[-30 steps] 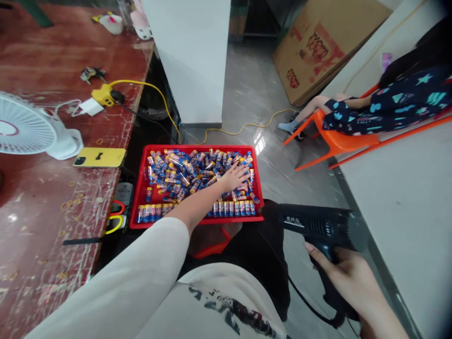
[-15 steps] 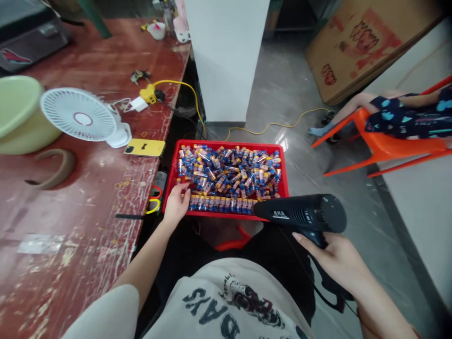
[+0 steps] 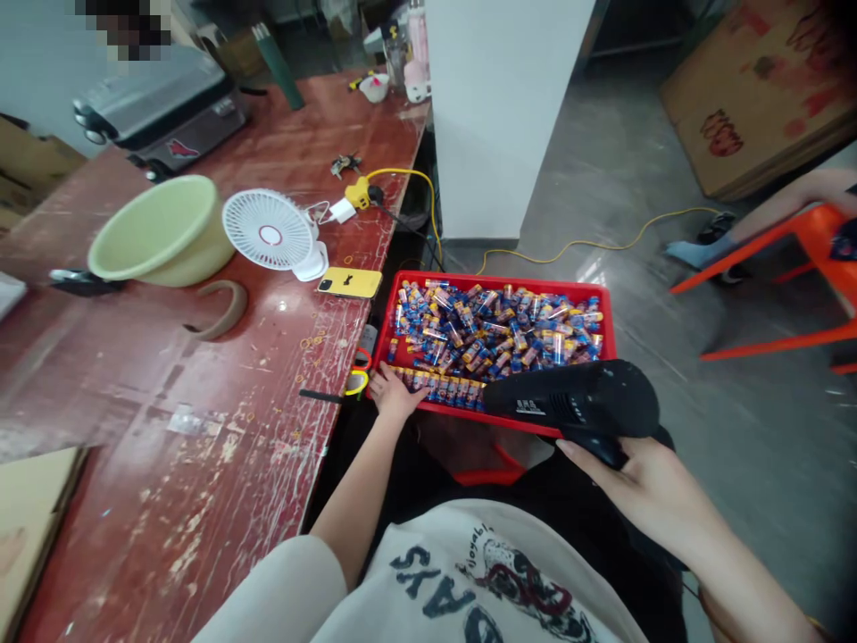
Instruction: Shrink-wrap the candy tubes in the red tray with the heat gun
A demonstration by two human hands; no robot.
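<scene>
A red tray (image 3: pixel 608 326) holds a loose heap of small blue-and-yellow wrapped cylinders (image 3: pixel 495 326) that look like batteries. Along its near side several more stand in a neat row (image 3: pixel 450 390). My left hand (image 3: pixel 396 396) lies over the tray's near left corner, fingers spread, touching the left end of that row. In my right hand (image 3: pixel 646 478) is a black hair dryer (image 3: pixel 569 399), gripped by its handle. Its nozzle points left, just over the row, and its body hides the row's right end.
Left of the tray, a worn red table (image 3: pixel 220 429) carries a white fan (image 3: pixel 271 234), a yellow phone (image 3: pixel 352 282), a green basin (image 3: pixel 161 234) and rubber bands. Scissors (image 3: pixel 357 382) hang at its edge. A person's leg (image 3: pixel 756 219) shows by an orange chair (image 3: pixel 790 339).
My view has swung left, so the table and tray appear farther right. My left hand has spread its fingers and moved toward the tray's left corner. The hair dryer stays in my right hand.
</scene>
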